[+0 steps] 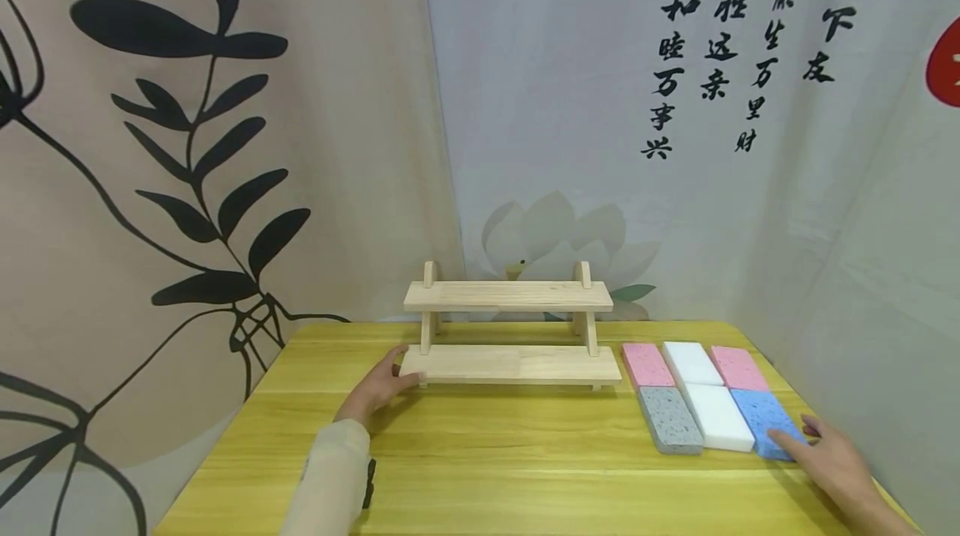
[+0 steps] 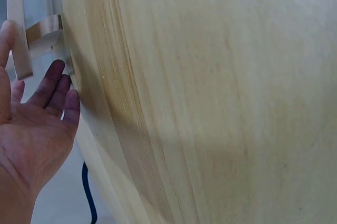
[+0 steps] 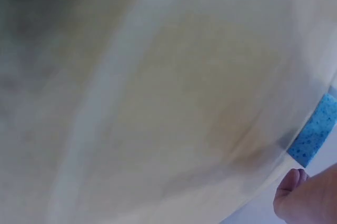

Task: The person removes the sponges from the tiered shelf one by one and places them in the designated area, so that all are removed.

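Note:
A light two-tier wooden shelf (image 1: 510, 363) stands at the back middle of the table in the head view. My left hand (image 1: 378, 390) holds the left end of its lower board, thumb at the front corner and forefinger behind. In the left wrist view, the other fingers of my left hand (image 2: 39, 126) extend loosely beside the boards. My right hand (image 1: 836, 461) is at the front right of the sponge blocks, its thumb over the near end of a blue sponge (image 1: 767, 419) lying flat. In the right wrist view, the blue sponge (image 3: 314, 133) shows just beyond the loosely curled fingers.
Beside the blue sponge lie two white blocks (image 1: 716, 417), a grey sponge (image 1: 670, 419) and two pink sponges (image 1: 648, 365), packed in two rows. The yellow wood-grain table (image 1: 525, 453) meets printed curtains at the back and right.

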`<state>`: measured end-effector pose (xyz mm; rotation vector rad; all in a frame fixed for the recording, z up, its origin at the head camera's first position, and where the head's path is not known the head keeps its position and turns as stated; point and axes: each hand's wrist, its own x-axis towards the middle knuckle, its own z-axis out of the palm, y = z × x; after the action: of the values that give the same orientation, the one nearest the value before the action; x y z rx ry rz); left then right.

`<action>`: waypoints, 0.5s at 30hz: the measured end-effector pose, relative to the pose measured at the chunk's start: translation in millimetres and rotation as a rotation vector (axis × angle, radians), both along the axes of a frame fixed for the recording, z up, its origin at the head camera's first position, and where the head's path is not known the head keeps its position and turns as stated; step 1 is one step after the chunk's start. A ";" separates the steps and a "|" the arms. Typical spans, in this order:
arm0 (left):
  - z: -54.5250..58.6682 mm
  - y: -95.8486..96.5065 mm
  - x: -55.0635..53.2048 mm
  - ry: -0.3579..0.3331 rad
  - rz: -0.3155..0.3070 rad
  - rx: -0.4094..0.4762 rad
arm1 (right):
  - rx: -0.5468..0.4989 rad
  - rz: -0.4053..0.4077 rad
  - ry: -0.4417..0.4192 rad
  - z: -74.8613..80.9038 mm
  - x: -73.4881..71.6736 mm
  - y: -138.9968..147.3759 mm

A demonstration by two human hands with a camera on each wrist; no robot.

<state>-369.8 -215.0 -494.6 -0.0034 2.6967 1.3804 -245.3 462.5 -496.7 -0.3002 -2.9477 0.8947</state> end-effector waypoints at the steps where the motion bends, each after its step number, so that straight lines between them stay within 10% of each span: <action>1: -0.1 -0.3 -0.1 0.001 -0.001 0.001 | -0.005 -0.002 0.005 1.4 -0.2 -1.1; 15: 6.9 1.7 2.4 -0.004 -0.015 0.010 | -0.028 0.038 0.172 19.6 -16.2 -29.4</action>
<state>-367.4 -213.3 -487.7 0.0141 2.6812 1.3878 -261.4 433.1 -477.0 -0.1600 -2.7940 0.9168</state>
